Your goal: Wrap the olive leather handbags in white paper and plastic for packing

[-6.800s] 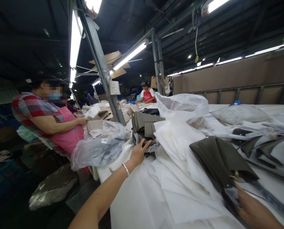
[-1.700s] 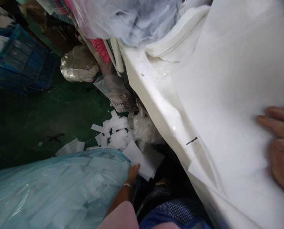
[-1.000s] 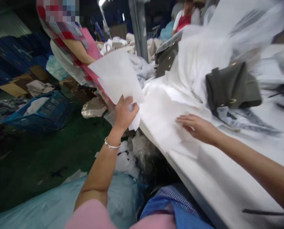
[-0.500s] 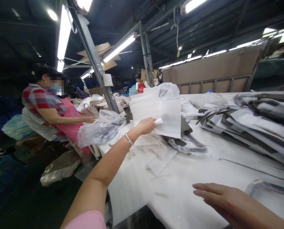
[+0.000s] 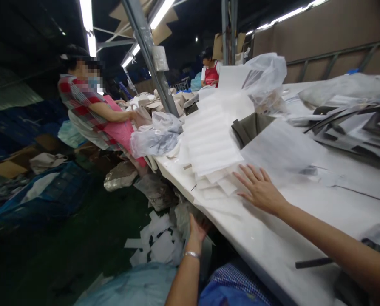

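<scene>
Over the white tabletop point(image 5: 307, 212), my right hand point(image 5: 262, 191) is open with its fingers spread. Its fingertips are at the near edge of a loose pile of thin white sheets point(image 5: 212, 144); whether they touch it, I cannot tell. Just beyond lies a dark olive folded piece point(image 5: 255, 127), partly covered by another white sheet point(image 5: 282, 144). My left hand point(image 5: 198, 229) is below the table's edge, thumb up and fingers apart, with nothing visible in it. Close to it hangs a pale plastic bag point(image 5: 183, 214), and white scraps point(image 5: 160, 242) are heaped on the floor.
A co-worker in a pink apron point(image 5: 121, 127) stands at the left side of the table, near a clear plastic bag point(image 5: 158, 136). Another person in a red apron point(image 5: 211, 75) is at the back. Stacked dark and white pieces point(image 5: 358, 131) lie right. A blue crate point(image 5: 49, 199) is on the floor.
My left hand has let go of the white sheet and dropped below the table edge. My right hand has moved forward to the sheets. The view has turned down.
</scene>
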Available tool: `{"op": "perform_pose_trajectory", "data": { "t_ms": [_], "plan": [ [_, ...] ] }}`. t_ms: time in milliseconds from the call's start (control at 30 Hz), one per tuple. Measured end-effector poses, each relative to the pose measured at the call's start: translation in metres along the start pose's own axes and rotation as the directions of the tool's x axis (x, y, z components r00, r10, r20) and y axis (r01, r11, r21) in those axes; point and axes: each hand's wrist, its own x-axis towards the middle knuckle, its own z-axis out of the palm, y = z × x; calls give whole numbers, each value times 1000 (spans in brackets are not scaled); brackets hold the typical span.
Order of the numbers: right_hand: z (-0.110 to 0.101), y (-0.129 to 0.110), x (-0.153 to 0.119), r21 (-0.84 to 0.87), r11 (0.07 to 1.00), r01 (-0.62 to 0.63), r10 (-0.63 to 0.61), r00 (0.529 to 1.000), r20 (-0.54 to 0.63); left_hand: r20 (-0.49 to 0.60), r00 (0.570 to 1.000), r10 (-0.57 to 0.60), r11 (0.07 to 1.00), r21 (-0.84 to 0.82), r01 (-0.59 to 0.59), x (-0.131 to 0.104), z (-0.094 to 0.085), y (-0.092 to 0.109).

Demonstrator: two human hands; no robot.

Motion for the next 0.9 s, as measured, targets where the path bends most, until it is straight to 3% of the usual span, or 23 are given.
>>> {"op": "perform_pose_trajectory", "data": {
  "t_ms": [33,100,167,233,300,367,467,533,633,733,833,900],
  "plan": [
    [12,9,0,23,1000,-11,10,999,50,0,999,-44,999,-19,44,2,0,-15],
    [27,22,-3,84,996,-18,7,991,131,-18,998,-62,997,-55,61,13,-3,-23],
    [27,28,-7,148,989,-2,-17,992,129,-39,999,16,996,-86,-19,30,-9,-7],
    [15,27,-9,216,975,42,-59,995,74,-29,982,187,977,-101,-189,46,-15,22],
    [1,25,-9,294,953,73,-86,996,31,59,922,383,921,-95,-377,54,-14,54],
    [-9,25,-9,367,929,50,-53,999,-1,231,826,514,856,-70,-513,52,-4,77],
    [-11,28,-12,420,905,-73,130,985,-109,491,694,527,803,-19,-596,39,15,89],
    [-9,25,-13,413,897,-159,270,936,-226,536,671,512,793,6,-609,34,20,84],
    [-14,11,-11,378,907,-184,335,860,-385,416,750,514,806,63,-588,39,5,61],
    [-29,-11,-7,399,894,-203,378,820,-429,223,853,472,842,174,-511,55,-29,21],
    [-41,-31,-4,428,884,-187,378,825,-421,125,924,361,867,320,-382,69,-61,-35],
    [-41,-41,-3,394,918,-55,240,865,-440,134,956,261,857,425,-293,74,-75,-78]
  ]
}}
